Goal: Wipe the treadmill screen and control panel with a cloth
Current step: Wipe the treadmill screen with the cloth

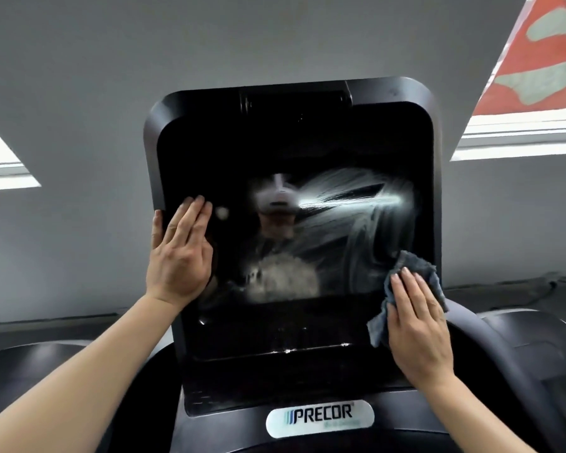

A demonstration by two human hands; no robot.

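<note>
The right hand (417, 325) lies flat, fingers straight and together, pressing a grey cloth (406, 289) against the lower right corner of the treadmill screen (275, 152). The cloth is crumpled, bunched under the palm, with loose folds sticking out above the fingertips and below the thumb side. The left hand (178, 253) is also spread flat with nothing in it; its fingers rest on the glass at the screen's left edge and its thumb hooks round the frame (151, 152), which looks like bracing.

Across the right half of the screen, pale curved streaks (356, 204) fan out from above the cloth, so that part appears to have been wiped, though a film is left on it. A dull smudged patch (281, 279) sits at lower centre, and a small pale spot (222, 213) shows just beside the left fingertips; both seem untouched. The upper part of the screen is dark, and I cannot tell whether it is clean.

Below the screen, the dark control panel (275, 341) carries specks and faint marks and looks not yet wiped. Under that is a silver badge (319, 416) reading PRECOR.

My judgement: the job is partly done, with the screen's left and lower centre, a buffing of the streaks, and the whole panel left.
</note>
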